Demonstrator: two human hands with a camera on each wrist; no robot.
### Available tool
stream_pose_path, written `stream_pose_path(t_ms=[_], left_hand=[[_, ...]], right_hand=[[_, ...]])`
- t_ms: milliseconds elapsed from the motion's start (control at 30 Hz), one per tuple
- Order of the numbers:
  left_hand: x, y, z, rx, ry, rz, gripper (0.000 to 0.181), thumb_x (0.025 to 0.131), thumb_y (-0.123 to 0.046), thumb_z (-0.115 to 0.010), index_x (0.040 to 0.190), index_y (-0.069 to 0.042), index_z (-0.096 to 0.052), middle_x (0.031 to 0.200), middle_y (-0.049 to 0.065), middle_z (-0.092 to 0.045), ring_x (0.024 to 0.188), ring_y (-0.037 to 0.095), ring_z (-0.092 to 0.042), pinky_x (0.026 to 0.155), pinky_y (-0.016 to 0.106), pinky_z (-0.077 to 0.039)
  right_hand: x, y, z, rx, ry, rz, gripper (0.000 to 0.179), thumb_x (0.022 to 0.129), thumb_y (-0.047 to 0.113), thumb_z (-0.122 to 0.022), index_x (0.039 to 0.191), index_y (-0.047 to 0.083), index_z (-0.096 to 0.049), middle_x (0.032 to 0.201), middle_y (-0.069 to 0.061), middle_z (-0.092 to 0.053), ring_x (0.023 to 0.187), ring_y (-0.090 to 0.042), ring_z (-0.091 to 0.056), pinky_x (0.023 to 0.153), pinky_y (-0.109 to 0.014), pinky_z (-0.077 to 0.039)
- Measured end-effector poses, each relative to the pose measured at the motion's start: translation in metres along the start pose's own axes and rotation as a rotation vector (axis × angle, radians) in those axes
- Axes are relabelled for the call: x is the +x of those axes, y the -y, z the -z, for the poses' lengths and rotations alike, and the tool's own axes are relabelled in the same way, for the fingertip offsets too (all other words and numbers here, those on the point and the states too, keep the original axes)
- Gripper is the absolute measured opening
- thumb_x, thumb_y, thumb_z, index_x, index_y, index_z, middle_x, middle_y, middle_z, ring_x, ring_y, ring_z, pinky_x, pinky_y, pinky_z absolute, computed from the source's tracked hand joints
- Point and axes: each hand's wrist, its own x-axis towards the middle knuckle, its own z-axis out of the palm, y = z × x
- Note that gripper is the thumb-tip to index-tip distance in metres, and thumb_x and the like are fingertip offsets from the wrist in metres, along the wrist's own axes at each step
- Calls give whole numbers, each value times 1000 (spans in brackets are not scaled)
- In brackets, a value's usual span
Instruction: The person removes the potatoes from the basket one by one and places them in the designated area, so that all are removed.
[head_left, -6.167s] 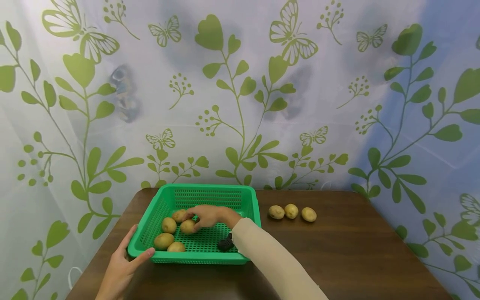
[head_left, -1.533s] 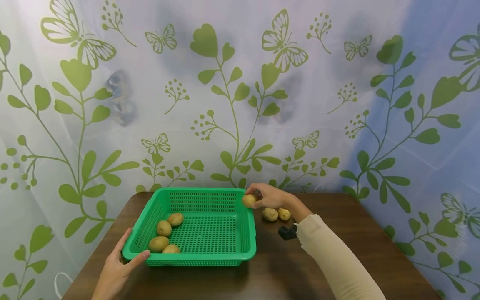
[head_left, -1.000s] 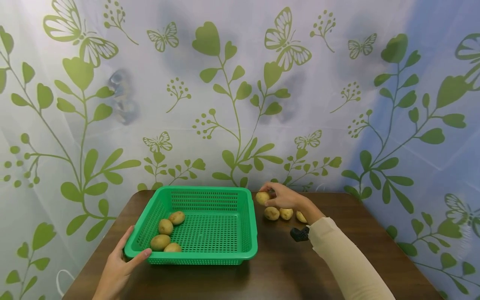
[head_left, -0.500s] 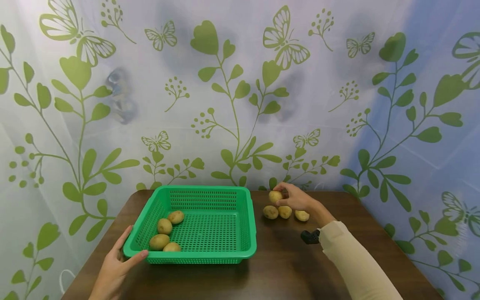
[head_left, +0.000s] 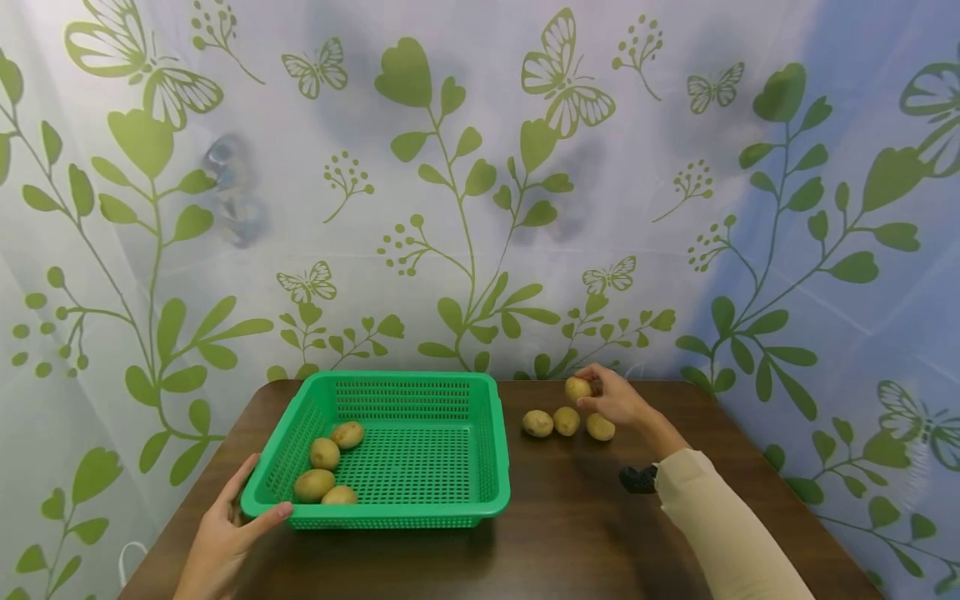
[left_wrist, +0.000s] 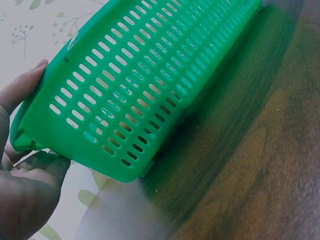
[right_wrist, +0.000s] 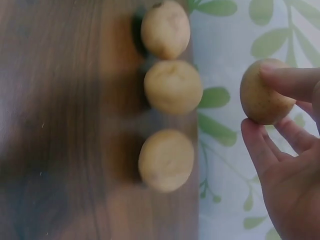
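Potato (head_left: 577, 388) is being pinched by R hand (head_left: 621, 402) & basket (head_left: 390, 511) being gripped by L hand (head_left: 225, 533), light even hold prob. being called for, ht. over table (head_left: 562, 517) unclear.

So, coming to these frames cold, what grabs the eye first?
The bright green basket on the left of the table, four potatoes along its left side and the left hand gripping its near left corner. Next, the right hand holding up a potato near a row of three potatoes right of the basket. Behind it all, the backdrop printed with green leaves and butterflies.
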Motion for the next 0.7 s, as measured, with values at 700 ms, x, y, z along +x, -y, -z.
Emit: stream_pose_path(t_ms=[700], left_hand=[[0,0,0,51,-4,7,96,99,-9,-72,167,-8,-4,161,33,-21,110,-14,-52,84,12,-50]], right_hand=[[-33,-59,10,-61,-152,-67,46,92,3,-77,130,-10,-54,121,-30,-59,103,-42,-61,81,-51,-53]])
